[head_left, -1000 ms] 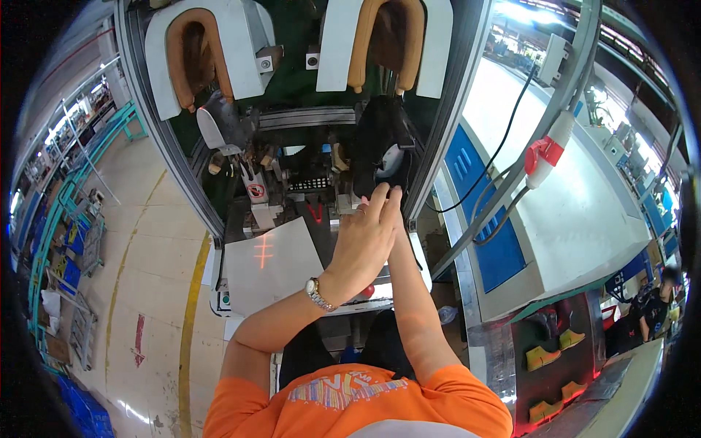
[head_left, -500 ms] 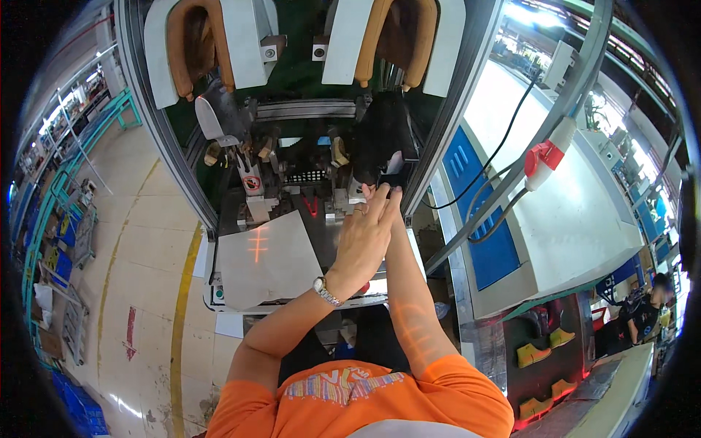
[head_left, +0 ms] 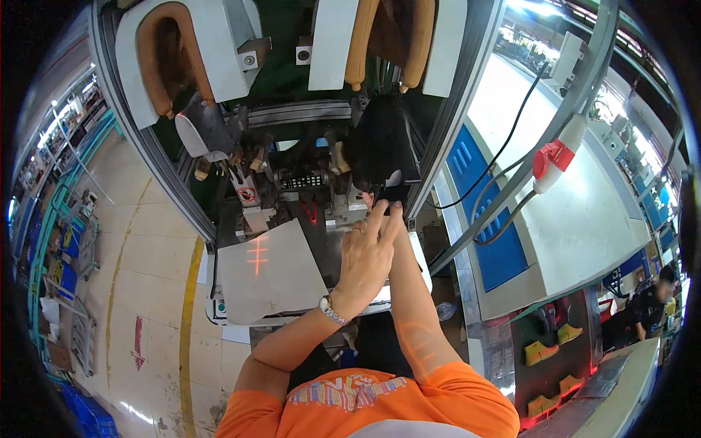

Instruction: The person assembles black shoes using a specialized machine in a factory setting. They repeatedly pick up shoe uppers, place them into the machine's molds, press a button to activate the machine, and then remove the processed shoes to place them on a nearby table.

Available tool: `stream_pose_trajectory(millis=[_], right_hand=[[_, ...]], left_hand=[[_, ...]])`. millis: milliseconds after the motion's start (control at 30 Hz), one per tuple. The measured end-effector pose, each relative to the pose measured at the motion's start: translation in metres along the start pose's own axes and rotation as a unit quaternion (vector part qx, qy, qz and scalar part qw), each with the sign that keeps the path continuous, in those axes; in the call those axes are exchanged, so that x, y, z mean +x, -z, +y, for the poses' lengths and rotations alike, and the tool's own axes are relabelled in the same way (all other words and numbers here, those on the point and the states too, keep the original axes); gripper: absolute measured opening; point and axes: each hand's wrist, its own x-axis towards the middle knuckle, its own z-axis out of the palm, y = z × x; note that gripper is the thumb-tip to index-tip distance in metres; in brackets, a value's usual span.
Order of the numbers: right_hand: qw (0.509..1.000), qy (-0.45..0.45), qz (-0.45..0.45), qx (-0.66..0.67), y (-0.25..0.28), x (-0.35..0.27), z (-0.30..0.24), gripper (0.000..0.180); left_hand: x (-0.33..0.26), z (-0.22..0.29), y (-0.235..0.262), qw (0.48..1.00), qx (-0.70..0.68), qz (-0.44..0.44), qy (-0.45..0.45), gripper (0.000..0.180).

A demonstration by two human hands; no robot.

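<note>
My left hand (head_left: 365, 260), with a ring and a wristwatch (head_left: 331, 310), reaches across at the machine's right side. Its fingers are stretched and slightly apart, with the tips at the lower end of a black shoe upper or similar black piece (head_left: 381, 142). This piece hangs over the right-hand station, and a small white patch shows low on it. My right forearm (head_left: 410, 292) comes up beside the left hand. The right hand is mostly hidden behind the left fingers and the black piece; only a fingertip (head_left: 368, 198) peeks out, so its grip cannot be made out.
A white plate (head_left: 270, 277) with red light lines lies front left. Above hang tan padded U-shaped forms (head_left: 175, 22). At left stands a grey-white form (head_left: 201, 133). A slanted metal post (head_left: 504, 197) carries a red-and-white plug (head_left: 555, 159). Yellow shoe pieces (head_left: 540, 353) lie lower right.
The view has shifted, so the machine appears slightly lower. My left fingers are spread a little more and have drawn back slightly. The black piece keeps its place at the right station.
</note>
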Motion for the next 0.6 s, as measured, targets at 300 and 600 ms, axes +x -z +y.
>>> stream_pose_trajectory(millis=[300,600], right_hand=[[1.000,0.010,0.004,0.005,0.002,-0.005,-0.001,0.018],[0.994,0.086,0.075,0.000,-0.001,-0.001,0.000,0.015]], left_hand=[[-0.002,0.003,-0.003,1.000,0.027,-0.012,-0.001,0.056],[-0.005,0.024,0.039,0.964,-0.228,-0.114,-0.072,0.044]])
